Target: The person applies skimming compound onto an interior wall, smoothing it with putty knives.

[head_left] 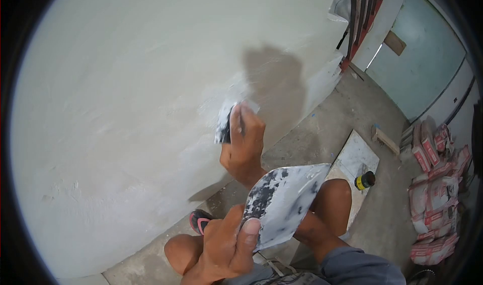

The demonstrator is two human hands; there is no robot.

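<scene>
Pale grey plastered wall (126,109) is filling most of the view, smooth, with a rougher whiter patch around the working spot and a hand shadow (274,83) falling just to the right of it. Bare concrete floor (322,129) is running along the wall's base, dusty and stained. Light blue door (427,68) is standing at far right. Stacked red-and-white sacks (435,199) are leaning by the right edge. A pale flat slab (359,154) is lying on the floor, with a small yellow-labelled can (365,180) sitting at its near end and a wooden block (385,139) lying beyond it. The person is squatting, bare knees showing, pink-and-black shoe (200,221) peeking near the wall base.

Right hand (244,144) is reaching up to the wall, fingers curled tight around the handle of a small putty knife (223,121); its blade is pressing flat on the wall, coated in white filler, dark at the handle end. Left hand (224,244) is sitting low in front, fingers wrapped and thumb pressing on the lower edge of a wide blade (287,199). That blade is tilting up to the right, held clear of the wall above the knees, its face smeared white with black patches showing through.
</scene>
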